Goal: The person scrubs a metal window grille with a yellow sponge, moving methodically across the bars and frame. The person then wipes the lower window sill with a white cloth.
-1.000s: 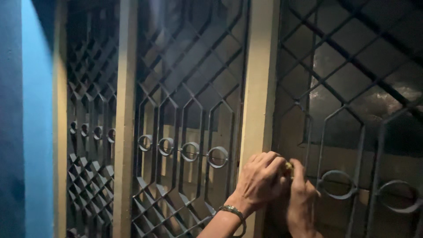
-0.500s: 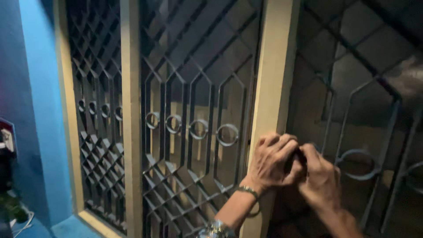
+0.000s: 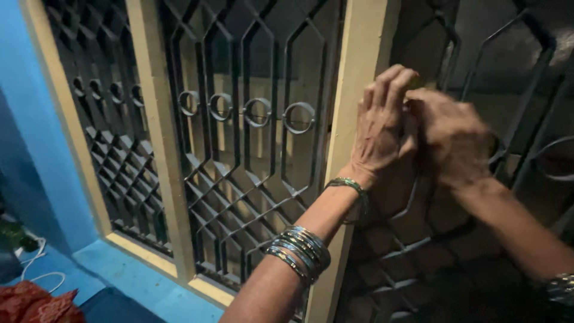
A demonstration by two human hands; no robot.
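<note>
Metal grille [image 3: 251,149] filling window, cream frame post [image 3: 359,72] standing beside it. Left hand [image 3: 382,128] pressing flat, fingers extended, against post edge. Right hand [image 3: 451,140] curling just right of post, touching left hand; whatever it is gripping staying hidden. Bangles [image 3: 299,251] circling left forearm below.

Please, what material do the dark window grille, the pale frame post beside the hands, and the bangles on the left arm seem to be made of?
Grille: likely iron or steel, painted dark; thin bent bars and welded-looking rings.
Frame post: probably wood, painted cream; flat, matte, square-edged, though grain is not visible.
Bangles: seem metal or glass; thin stacked rings with bright glints. The left hand and right hand meet at the post.
</note>
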